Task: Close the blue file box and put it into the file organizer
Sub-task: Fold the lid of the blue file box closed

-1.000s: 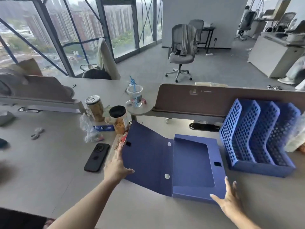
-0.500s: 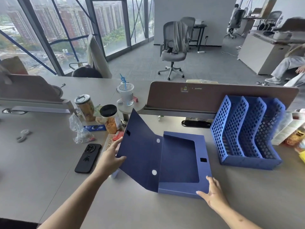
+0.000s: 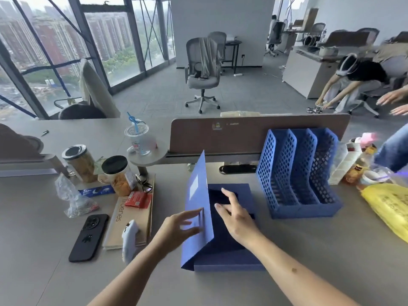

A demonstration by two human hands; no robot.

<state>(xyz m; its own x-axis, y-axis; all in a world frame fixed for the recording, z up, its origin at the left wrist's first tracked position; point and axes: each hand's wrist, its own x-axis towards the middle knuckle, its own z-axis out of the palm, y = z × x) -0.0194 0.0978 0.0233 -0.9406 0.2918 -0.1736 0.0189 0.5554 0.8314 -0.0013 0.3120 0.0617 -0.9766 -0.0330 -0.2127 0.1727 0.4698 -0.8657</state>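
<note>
The blue file box (image 3: 229, 262) lies flat on the desk in front of me, its lid (image 3: 197, 208) raised almost upright along the left side. My left hand (image 3: 178, 226) presses flat against the lid's outer face, fingers spread. My right hand (image 3: 235, 215) reaches over the open tray of the box, fingers apart and near the lid's inner face. The blue lattice file organizer (image 3: 298, 173), with three empty slots, stands just right of the box against the desk divider.
Left of the box lie a tan book (image 3: 130, 219), a white controller (image 3: 130, 237) and a black phone (image 3: 88, 237). Jars (image 3: 117, 175) and a plastic cup (image 3: 139, 138) stand behind. A yellow bag (image 3: 388, 204) sits at right. A brown divider (image 3: 254, 133) backs the desk.
My left hand has swung the lid from lying open at the left up to nearly vertical. My right hand moved from the box's front right corner to over the tray.
</note>
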